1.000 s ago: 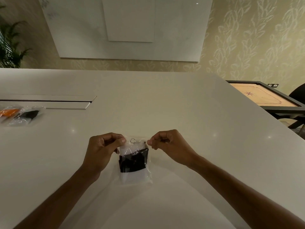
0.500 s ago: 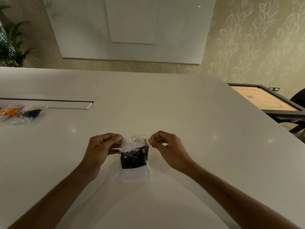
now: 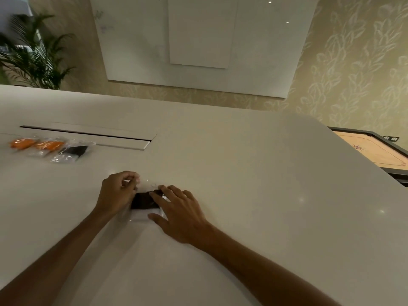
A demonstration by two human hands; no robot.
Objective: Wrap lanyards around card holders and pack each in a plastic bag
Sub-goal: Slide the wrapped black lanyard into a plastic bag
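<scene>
A clear plastic bag (image 3: 144,216) lies flat on the white table (image 3: 242,184) in front of me, with a black lanyard-wrapped card holder (image 3: 141,200) inside it. My left hand (image 3: 117,193) pinches the bag's top left corner between curled fingers. My right hand (image 3: 178,213) lies flat over the bag's right side, its straight fingers pressing on the card holder. The bag's top edge is partly hidden by both hands.
At the far left lie two bagged orange holders (image 3: 35,145) and one bagged black holder (image 3: 71,152). Behind them runs a long cable slot (image 3: 88,135) in the tabletop. A carrom board (image 3: 375,151) stands beyond the table's right edge, and a plant (image 3: 33,56) at the back left.
My right hand let go of the bag's top right corner and came down flat on the bag. The bag now lies on the table. The camera swung, showing more bagged holders at left.
</scene>
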